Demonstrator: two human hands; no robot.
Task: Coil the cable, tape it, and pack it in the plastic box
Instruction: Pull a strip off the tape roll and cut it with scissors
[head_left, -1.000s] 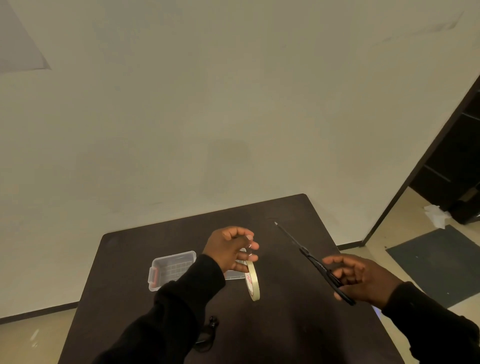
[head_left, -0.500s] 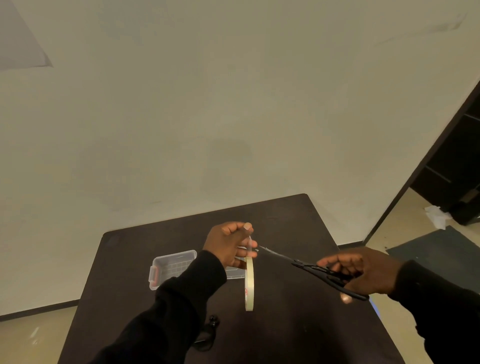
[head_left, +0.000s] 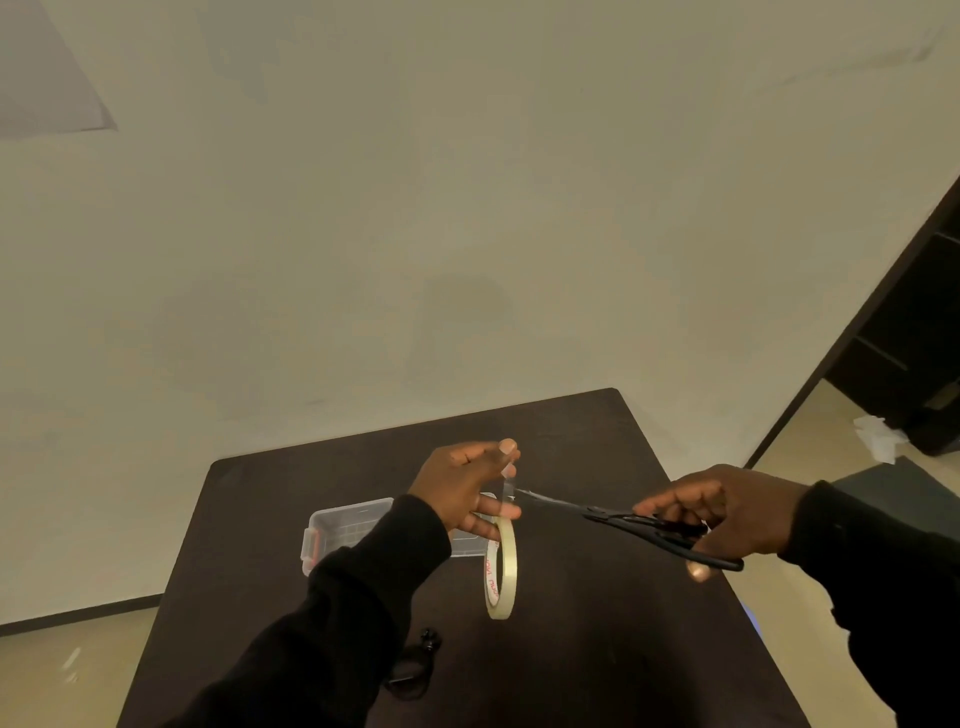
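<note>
My left hand (head_left: 470, 491) holds a roll of clear tape (head_left: 501, 569) on edge above the dark table (head_left: 597, 649), pinching a pulled-out strip upward between thumb and fingertip. My right hand (head_left: 727, 514) grips black scissors (head_left: 639, 525), whose blade tips meet the taut strip just above the roll. A clear plastic box (head_left: 345, 527) with a red latch lies open on the table behind my left wrist. The black coiled cable (head_left: 415, 667) lies on the table near my left sleeve, partly hidden by it.
A pale wall rises behind the table. To the right, a dark door frame (head_left: 862, 322) opens onto a floor with a grey mat (head_left: 904, 486) and crumpled white paper (head_left: 880, 436).
My right hand brought the scissors leftward until the blades reached the tape strip. My left hand raised the strip's end, and the roll now hangs straighter.
</note>
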